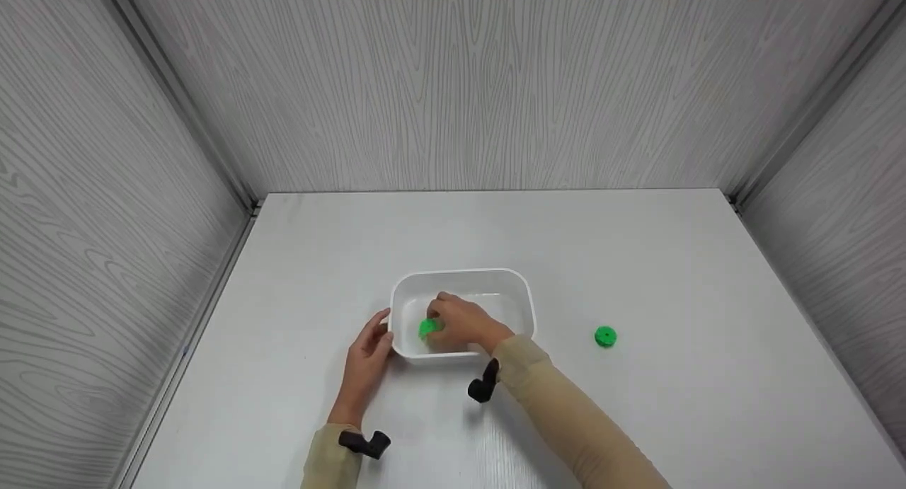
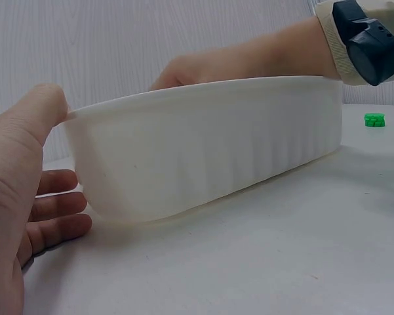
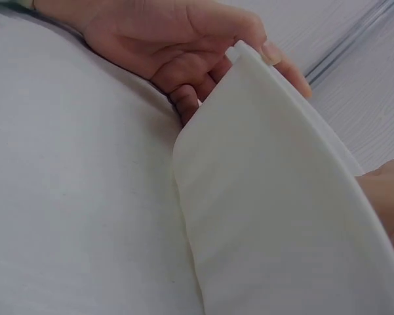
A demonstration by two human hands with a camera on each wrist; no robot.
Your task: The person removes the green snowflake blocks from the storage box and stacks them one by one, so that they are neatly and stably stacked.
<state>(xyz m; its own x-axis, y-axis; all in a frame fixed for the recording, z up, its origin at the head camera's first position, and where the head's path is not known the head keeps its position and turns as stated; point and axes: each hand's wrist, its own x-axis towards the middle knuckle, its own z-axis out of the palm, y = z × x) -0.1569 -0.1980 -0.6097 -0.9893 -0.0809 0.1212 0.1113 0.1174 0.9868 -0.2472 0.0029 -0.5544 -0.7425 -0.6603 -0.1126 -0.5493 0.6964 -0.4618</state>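
A white rectangular plastic tub (image 1: pixel 463 356) with rounded corners stands on the table. At its left end is my left hand (image 1: pixel 366 361), its thumb on the rim and its fingers bent against the outer wall, as the left wrist view also shows. My right hand (image 1: pixel 463 325) reaches over the near rim into the tub. Its thumb and fingers pinch a small green piece (image 1: pixel 427 328) near the left inside wall, partly hidden by the hand. In both wrist views the tub's wall hides the fingertips and this piece.
A green disc (image 1: pixel 605 336) with a small centre hole lies on the white table (image 1: pixel 694 277) to the right of the tub. Its edge looks notched in the left wrist view. Wood-grain panels (image 1: pixel 467 85) enclose the table at the back and sides.
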